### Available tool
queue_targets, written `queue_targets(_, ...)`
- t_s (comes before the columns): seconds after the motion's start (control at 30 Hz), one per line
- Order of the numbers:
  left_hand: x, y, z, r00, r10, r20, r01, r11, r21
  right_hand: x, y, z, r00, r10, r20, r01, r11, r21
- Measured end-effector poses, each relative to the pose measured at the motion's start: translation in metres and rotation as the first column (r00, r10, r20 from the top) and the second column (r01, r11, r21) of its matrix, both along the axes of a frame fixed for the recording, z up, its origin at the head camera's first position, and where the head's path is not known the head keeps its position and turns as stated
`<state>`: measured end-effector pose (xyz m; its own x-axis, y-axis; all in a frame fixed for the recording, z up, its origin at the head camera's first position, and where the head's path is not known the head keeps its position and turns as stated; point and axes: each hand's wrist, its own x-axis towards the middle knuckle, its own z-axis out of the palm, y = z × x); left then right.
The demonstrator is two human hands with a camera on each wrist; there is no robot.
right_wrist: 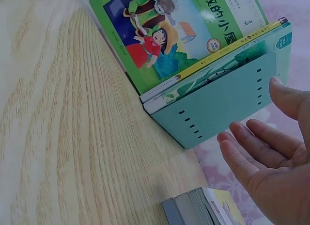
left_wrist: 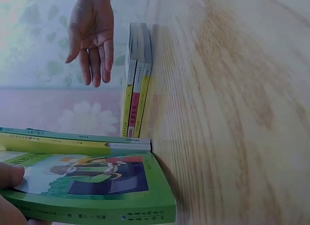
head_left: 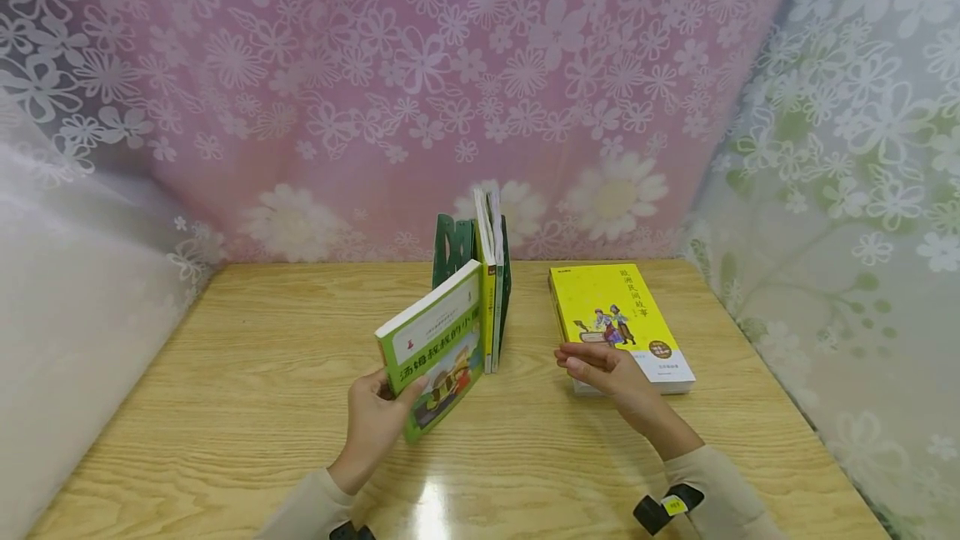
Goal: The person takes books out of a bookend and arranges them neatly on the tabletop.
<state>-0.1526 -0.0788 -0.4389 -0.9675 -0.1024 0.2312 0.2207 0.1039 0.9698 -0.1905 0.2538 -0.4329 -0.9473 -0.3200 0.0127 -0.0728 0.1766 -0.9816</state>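
Observation:
My left hand grips a green-covered storybook by its spine side, thumb across the front cover. The book is tilted, with its far edge close beside two thin upright books, one with a yellow spine and one with a pale green spine. A green metal bookend stands around those books; its perforated side plate shows in the right wrist view. My right hand holds nothing, its fingers extended, in front of a stack of books topped by a yellow one.
The yellow-topped stack lies flat at the right of the wooden table; several spines show in the left wrist view. A pink flowered curtain hangs behind the table, with pale curtains at the sides.

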Motion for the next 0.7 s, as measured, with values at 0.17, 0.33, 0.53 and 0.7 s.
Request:
queue_targets(0.17,0.007,-0.002,0.002,1.0,-0.014,0.018,0.014,1.0,-0.008,0.001,-0.001,0.0,1.0,0.01,-0.004,-0.01,1.0,-0.012)
queue_targets(0.33,0.014,-0.004,0.006,0.999,-0.032,0.038,0.032,0.999,-0.009,0.002,-0.002,0.001,1.0,0.008,0.003,-0.008,1.0,-0.02)
queue_targets(0.53,0.021,-0.003,0.008,0.997,-0.072,0.024,0.072,0.997,-0.018,0.002,-0.003,0.001,1.0,0.025,0.012,-0.025,0.999,-0.031)
queue_targets(0.7,0.024,0.0,0.009,0.994,-0.1,-0.034,0.099,0.995,-0.017,0.004,-0.003,0.001,0.999,0.045,0.003,-0.045,0.999,-0.022)
